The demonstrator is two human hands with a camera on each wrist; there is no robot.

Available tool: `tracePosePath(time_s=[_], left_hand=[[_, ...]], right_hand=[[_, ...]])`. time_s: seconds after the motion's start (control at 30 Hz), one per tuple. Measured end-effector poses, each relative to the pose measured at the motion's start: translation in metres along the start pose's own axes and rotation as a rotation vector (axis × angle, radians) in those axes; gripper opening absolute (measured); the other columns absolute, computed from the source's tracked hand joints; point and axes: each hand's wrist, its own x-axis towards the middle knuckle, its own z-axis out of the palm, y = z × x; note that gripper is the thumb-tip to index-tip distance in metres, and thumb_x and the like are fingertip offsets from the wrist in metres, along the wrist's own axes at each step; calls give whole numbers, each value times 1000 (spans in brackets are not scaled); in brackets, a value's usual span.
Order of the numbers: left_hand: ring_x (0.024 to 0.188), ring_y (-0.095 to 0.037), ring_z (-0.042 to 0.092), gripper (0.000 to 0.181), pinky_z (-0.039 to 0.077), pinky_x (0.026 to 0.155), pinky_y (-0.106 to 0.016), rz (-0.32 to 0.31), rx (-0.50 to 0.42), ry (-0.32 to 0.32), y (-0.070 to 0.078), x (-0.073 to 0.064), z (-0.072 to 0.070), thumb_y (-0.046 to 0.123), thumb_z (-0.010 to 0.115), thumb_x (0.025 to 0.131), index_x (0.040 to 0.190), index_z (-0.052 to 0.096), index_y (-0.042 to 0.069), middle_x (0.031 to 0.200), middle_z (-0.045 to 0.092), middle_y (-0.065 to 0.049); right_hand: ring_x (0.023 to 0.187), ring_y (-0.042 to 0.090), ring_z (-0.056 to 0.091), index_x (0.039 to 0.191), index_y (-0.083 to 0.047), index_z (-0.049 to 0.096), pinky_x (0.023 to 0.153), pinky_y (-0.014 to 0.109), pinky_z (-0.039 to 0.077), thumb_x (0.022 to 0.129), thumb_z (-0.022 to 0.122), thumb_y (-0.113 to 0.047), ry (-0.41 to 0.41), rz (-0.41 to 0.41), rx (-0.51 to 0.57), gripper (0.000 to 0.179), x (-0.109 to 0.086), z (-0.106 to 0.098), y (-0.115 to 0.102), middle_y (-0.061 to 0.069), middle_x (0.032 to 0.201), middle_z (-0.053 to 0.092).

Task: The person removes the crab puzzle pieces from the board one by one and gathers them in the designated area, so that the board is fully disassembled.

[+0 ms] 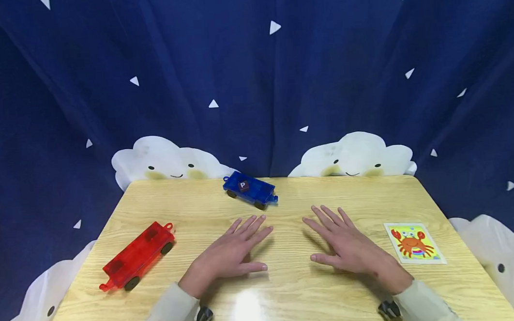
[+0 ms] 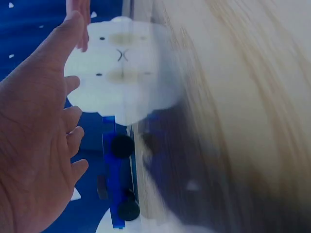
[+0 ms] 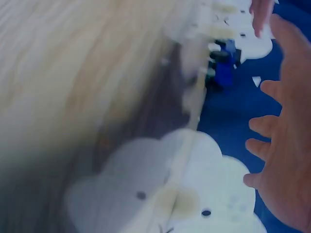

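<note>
My left hand (image 1: 233,251) is held over the middle of the table with its fingers spread and nothing in it. Opposite it, my right hand (image 1: 346,245) has its fingers spread too and holds nothing. Beyond the left fingertips, near the far edge, stands a blue toy train car (image 1: 251,189) with a small dark tile marked P (image 1: 243,185) on top. A red toy train car (image 1: 137,254) with black wheels and end hooks sits to the left of my left hand. To the right of my right hand lies a crab picture card (image 1: 415,243).
The wooden table (image 1: 290,299) ends at a dark blue curtain (image 1: 244,83) with white triangles and smiling clouds. A black wrist device (image 1: 204,317) shows at my left cuff, and another wrist device (image 1: 389,310) at my right.
</note>
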Motion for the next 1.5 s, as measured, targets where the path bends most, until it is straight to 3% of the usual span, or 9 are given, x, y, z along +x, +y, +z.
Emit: tracePosePath(time_s=[0.23, 0.4, 0.6, 0.8, 1.17, 1.33, 1.5], left_hand=[[156, -23, 5, 85, 9, 124, -49, 29, 35, -74, 16, 13, 9, 70, 44, 100, 167, 20, 22, 172, 9, -7], [156, -26, 13, 84, 13, 124, -48, 84, 40, -102, 32, 29, 13, 69, 43, 101, 166, 23, 20, 171, 14, -8], [156, -23, 11, 83, 11, 124, -43, 139, 38, -171, 55, 55, 20, 70, 39, 101, 167, 20, 23, 172, 12, -5], [156, -19, 10, 84, 12, 124, -39, 200, 122, -227, 85, 89, 35, 74, 30, 99, 167, 15, 26, 172, 9, -1], [155, -11, 3, 90, 8, 124, -34, 162, 180, -330, 148, 145, 63, 83, 27, 93, 166, 5, 36, 171, 1, 10], [154, -6, -3, 86, 4, 123, -32, 150, 191, -356, 173, 169, 64, 80, 22, 95, 166, 1, 37, 169, -4, 14], [153, -4, -4, 84, 2, 123, -32, 122, 183, -356, 189, 190, 69, 81, 20, 94, 165, 0, 40, 169, -6, 17]], right_hand=[[151, 41, 25, 160, -17, 39, 119, 64, 12, 99, 66, -47, 36, 175, 78, 72, -31, -18, 30, 19, 164, 30], [142, 49, 36, 156, -5, 44, 109, 68, 27, 101, 67, -30, 80, 244, 81, 64, -57, -32, 56, 27, 159, 36], [133, 56, 42, 151, 8, 43, 98, 67, 39, 101, 65, -13, 71, 319, 60, 58, -84, -47, 85, 34, 154, 38], [130, 58, 44, 148, 13, 42, 98, 68, 39, 100, 57, -1, 22, 446, 81, 52, -100, -45, 108, 38, 148, 42], [124, 61, 45, 143, 16, 44, 98, 74, 37, 99, 47, 0, -129, 714, 94, 47, -118, -49, 138, 45, 139, 43], [126, 62, 41, 144, 18, 40, 99, 75, 34, 101, 43, -2, -142, 761, 120, 48, -125, -46, 150, 44, 142, 40], [124, 64, 42, 142, 19, 42, 98, 75, 35, 101, 42, -3, -135, 761, 105, 46, -133, -43, 157, 45, 139, 43]])
